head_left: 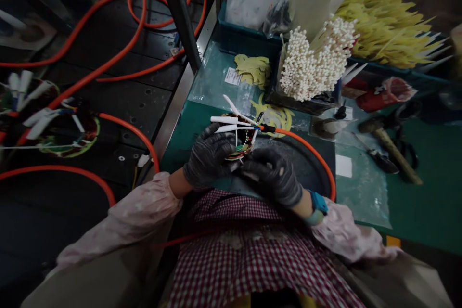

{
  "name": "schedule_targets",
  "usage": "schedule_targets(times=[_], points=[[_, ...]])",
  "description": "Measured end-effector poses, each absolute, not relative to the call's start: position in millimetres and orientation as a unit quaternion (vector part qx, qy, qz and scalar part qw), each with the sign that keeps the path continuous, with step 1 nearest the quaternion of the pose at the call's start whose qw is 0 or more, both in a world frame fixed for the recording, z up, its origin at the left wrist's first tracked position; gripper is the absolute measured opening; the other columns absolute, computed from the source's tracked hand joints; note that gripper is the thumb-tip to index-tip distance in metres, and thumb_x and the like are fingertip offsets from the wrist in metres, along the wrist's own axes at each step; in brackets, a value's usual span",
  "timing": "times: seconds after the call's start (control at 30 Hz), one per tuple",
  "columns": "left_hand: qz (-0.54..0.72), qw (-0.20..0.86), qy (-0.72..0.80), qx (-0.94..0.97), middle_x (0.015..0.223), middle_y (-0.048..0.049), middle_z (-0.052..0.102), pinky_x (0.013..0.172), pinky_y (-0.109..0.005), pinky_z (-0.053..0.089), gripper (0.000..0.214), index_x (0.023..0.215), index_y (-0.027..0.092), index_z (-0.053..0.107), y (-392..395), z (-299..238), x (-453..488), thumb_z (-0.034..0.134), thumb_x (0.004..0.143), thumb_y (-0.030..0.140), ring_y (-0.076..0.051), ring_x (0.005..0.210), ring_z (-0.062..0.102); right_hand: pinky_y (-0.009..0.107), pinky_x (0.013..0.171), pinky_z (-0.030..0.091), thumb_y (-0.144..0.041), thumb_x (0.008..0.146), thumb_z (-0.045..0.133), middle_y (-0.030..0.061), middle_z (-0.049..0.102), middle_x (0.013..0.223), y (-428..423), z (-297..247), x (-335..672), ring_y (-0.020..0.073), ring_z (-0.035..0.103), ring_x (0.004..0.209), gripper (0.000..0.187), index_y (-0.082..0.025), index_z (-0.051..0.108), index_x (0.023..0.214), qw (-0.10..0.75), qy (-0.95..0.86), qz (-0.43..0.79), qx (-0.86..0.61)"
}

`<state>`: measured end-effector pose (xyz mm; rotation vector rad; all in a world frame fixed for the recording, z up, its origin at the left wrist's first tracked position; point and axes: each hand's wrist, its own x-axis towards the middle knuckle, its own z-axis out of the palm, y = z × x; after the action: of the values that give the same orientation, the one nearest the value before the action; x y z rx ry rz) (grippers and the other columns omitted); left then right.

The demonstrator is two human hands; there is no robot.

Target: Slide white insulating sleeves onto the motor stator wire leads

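Observation:
A motor stator (239, 150) with copper windings and green insulation sits tilted between my hands, over a round black plate (303, 159). My left hand (210, 156), in a dark glove, is wrapped around its left side. At its lower right edge is my gloved right hand (276, 175), fingers curled in; what they pinch is hidden. White sleeves (227, 128) cover leads rising from the stator. From its right side an orange cable (310, 148) curves over the plate. Yellow-green insulation strips (276, 115) lie just behind.
Behind stand a box of thin white tubes (314, 65) and a bundle of yellow strips (386, 19). A hammer (395, 151) lies to the right, near a red container (388, 94). On the left, another stator (70, 134) rests among orange cables (119, 62). A dark post (180, 14) rises at the bench edge.

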<state>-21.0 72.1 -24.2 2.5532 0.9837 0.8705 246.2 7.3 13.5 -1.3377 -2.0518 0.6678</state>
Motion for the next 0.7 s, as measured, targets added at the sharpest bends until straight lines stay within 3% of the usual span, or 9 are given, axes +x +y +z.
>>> schedule_targets(times=[0.1,0.23,0.33,0.43,0.53,0.7], points=[[0.306,0.151,0.343,0.875,0.134,-0.0002,0.089,0.145,-0.056,0.042,0.021,0.119,0.031,0.080,72,-17,-19,0.069,0.109,0.046,-0.027,0.136,0.081,0.041,0.075,0.063,-0.051,0.113,0.074,0.0111,0.090,0.103,45,15,235,0.0285,0.081,0.083,0.034,-0.025,0.088,0.131,0.284,-0.776,0.209,-0.523],[0.370,0.146,0.301,0.867,0.128,-0.0016,0.090,0.140,-0.055,0.048,0.015,0.118,0.030,0.081,76,-10,-15,0.075,0.107,0.038,-0.026,0.128,0.084,0.037,0.073,0.057,-0.040,0.113,0.071,0.0094,0.087,0.089,84,27,220,0.0245,0.075,0.073,0.026,-0.022,0.090,0.112,0.185,-0.816,0.215,-0.504],[0.393,0.119,0.280,0.868,0.128,-0.0055,0.089,0.135,-0.055,0.054,0.016,0.116,0.027,0.081,78,-9,-14,0.078,0.106,0.039,-0.028,0.130,0.084,0.036,0.079,0.062,-0.040,0.112,0.073,0.0066,0.089,0.097,90,31,215,0.0221,0.078,0.081,0.024,-0.022,0.089,0.109,0.269,-0.780,0.292,-0.483],[0.370,0.121,0.293,0.873,0.135,-0.0037,0.088,0.139,-0.054,0.050,0.016,0.119,0.026,0.082,77,-8,-15,0.074,0.108,0.036,-0.027,0.137,0.081,0.035,0.086,0.067,-0.051,0.114,0.069,0.0039,0.090,0.101,85,36,221,0.0207,0.081,0.088,0.035,-0.024,0.089,0.108,0.373,-0.697,0.415,-0.450],[0.303,0.145,0.334,0.881,0.139,-0.0007,0.087,0.144,-0.053,0.044,0.020,0.117,0.027,0.084,74,-8,-17,0.070,0.109,0.038,-0.026,0.143,0.078,0.037,0.088,0.070,-0.060,0.111,0.074,0.0032,0.090,0.101,79,41,229,0.0221,0.083,0.092,0.039,-0.025,0.091,0.109,0.353,-0.673,0.512,-0.400],[0.323,0.139,0.328,0.877,0.135,-0.0014,0.089,0.143,-0.056,0.044,0.019,0.116,0.028,0.083,76,-15,-18,0.075,0.106,0.042,-0.026,0.139,0.079,0.045,0.093,0.074,-0.056,0.103,0.088,0.0049,0.091,0.101,78,34,231,0.0262,0.087,0.094,0.031,-0.026,0.092,0.106,0.362,-0.663,0.511,-0.411]])
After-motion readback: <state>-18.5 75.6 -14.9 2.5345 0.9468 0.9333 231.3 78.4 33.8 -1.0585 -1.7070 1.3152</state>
